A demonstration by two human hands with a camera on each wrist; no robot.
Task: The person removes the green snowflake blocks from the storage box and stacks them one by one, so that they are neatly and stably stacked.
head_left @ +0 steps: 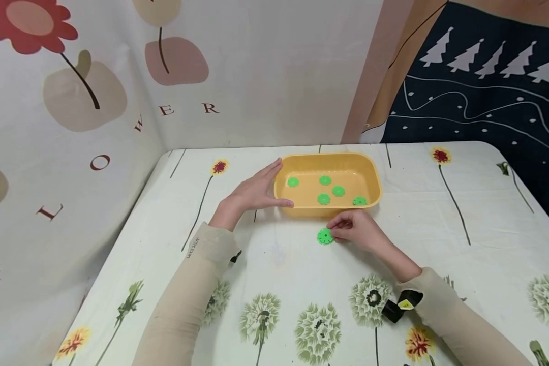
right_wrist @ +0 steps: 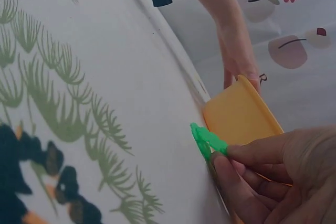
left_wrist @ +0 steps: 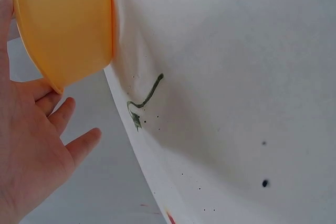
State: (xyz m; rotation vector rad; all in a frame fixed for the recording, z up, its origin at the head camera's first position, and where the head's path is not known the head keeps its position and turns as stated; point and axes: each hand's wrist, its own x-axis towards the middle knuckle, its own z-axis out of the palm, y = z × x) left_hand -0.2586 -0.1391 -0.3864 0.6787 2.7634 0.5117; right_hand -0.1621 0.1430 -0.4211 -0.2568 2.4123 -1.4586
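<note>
My right forearm [head_left: 466,316] angles inward, the right hand [head_left: 360,230] pinching a green disc [head_left: 324,236] between thumb and fingertips, just in front of the yellow tub [head_left: 326,211] on the table [head_left: 274,277]. My left hand [head_left: 255,193], thumb and fingers spread wide, rests against the tub's left end.

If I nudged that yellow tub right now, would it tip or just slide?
The yellow tub would probably slide rather than tip: it sits low and wide on the table. It looks fairly light and stiff, its smooth walls keeping their shape where the left hand touches. The green discs inside might skid, lying scattered across its floor.
</note>
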